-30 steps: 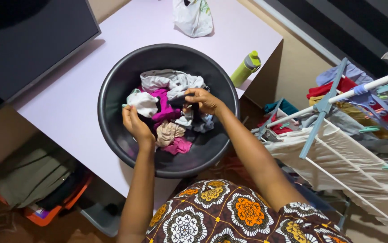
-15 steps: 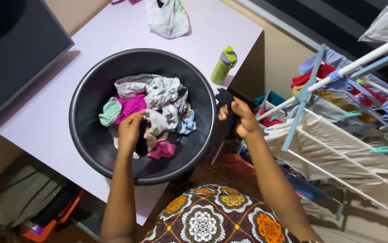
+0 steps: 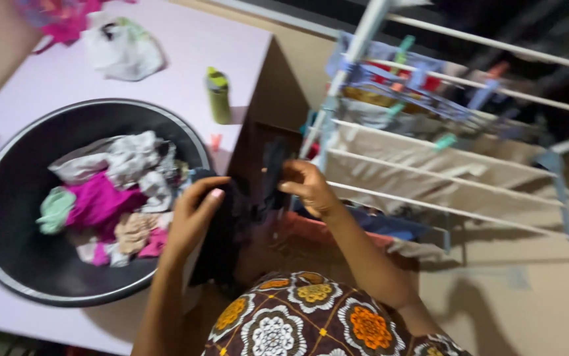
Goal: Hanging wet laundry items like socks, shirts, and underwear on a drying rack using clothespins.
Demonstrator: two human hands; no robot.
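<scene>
Hands, left hand (image 3: pixel 192 217) and right hand (image 3: pixel 304 188), grip dark garment (image 3: pixel 231 231) beside lilac table (image 3: pixel 185 59).

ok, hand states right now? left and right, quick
Left hand: closed on the dark garment, beside the black basin.
Right hand: closed on the same dark garment's upper end, near the drying rack.

My left hand (image 3: pixel 192 221) is raised in front of me, fingers curled and closed in a grip, thumb up; my right hand (image 3: pixel 305 186) sits just beside it, fingers pinched shut; both forearms reach forward, elbows bent, wrists nearly level.
</scene>
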